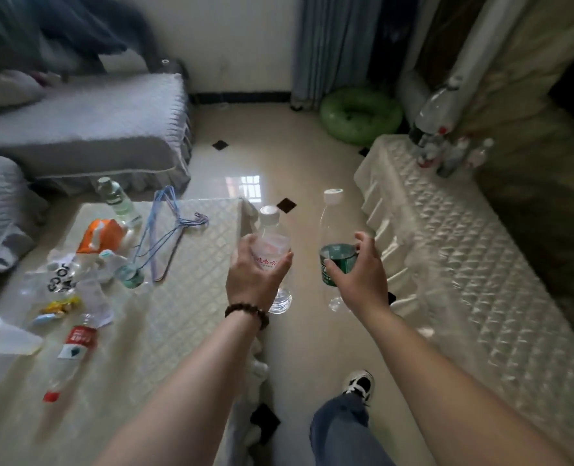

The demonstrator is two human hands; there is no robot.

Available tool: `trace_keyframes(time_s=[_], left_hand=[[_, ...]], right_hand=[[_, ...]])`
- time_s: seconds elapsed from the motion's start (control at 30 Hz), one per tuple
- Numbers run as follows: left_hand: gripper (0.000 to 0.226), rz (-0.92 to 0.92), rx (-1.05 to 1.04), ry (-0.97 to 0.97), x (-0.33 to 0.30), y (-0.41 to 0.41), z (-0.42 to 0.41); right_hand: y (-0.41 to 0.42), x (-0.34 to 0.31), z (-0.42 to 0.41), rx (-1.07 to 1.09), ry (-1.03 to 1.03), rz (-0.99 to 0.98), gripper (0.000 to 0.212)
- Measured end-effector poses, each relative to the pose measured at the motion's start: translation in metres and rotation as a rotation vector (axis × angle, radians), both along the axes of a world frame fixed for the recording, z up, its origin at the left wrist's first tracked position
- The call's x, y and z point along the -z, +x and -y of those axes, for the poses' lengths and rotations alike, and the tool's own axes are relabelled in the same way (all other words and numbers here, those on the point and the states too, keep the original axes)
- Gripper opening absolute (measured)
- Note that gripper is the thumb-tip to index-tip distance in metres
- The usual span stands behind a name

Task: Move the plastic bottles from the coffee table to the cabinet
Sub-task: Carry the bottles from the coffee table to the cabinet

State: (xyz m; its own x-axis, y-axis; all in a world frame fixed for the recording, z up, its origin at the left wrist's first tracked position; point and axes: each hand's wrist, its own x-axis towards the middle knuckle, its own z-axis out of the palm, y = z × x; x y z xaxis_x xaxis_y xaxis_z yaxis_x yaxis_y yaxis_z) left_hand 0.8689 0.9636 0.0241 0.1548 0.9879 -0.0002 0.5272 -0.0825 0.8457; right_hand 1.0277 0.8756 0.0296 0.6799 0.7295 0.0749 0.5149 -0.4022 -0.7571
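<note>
My left hand point(255, 274) grips a clear bottle with a pink-lettered label point(273, 243), held upright over the floor just right of the coffee table point(184, 297). My right hand point(359, 267) holds a clear bottle with a green label point(331, 227), also upright. On the coffee table a red-labelled bottle point(73, 351) lies flat, a green-labelled bottle point(119, 205) stands tilted at the far edge, and another small bottle point(124, 269) lies in the clutter. The cabinet point(463, 264), draped in cream quilted cloth, runs along the right with several bottles point(443, 142) standing at its far end.
Hangers point(168, 227), an orange packet point(102, 235) and plastic bags point(60, 284) litter the coffee table. Grey sofas point(87, 129) stand at left. A green inflatable ring point(359, 116) lies on the floor by the curtain. My leg and shoe point(357, 388) are in the aisle between table and cabinet.
</note>
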Motion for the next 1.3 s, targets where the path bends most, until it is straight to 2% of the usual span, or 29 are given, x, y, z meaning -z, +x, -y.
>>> trace_keyframes(time_s=[0.3, 0.5, 0.87, 1.03, 1.3], left_hand=[[0.068, 0.01, 0.221, -0.003, -0.005, 0.223, -0.037], [0.073, 0.025, 0.317, 0.009, -0.011, 0.353, -0.052], [0.083, -0.015, 0.48, -0.04, 0.014, 0.497, -0.081], [0.085, -0.059, 0.528, -0.071, 0.039, 0.554, -0.118], [0.072, -0.134, 0.604, -0.143, 0.074, 0.656, -0.2]], right_hand=[[0.195, 0.008, -0.007, 0.243, -0.007, -0.039, 0.069], [0.314, -0.001, -0.002, 0.37, 0.033, -0.039, 0.072], [0.433, 0.022, -0.007, 0.586, 0.001, -0.13, 0.071], [0.48, 0.046, -0.042, 0.643, -0.032, -0.155, 0.071], [0.565, 0.082, -0.12, 0.722, -0.111, -0.212, 0.075]])
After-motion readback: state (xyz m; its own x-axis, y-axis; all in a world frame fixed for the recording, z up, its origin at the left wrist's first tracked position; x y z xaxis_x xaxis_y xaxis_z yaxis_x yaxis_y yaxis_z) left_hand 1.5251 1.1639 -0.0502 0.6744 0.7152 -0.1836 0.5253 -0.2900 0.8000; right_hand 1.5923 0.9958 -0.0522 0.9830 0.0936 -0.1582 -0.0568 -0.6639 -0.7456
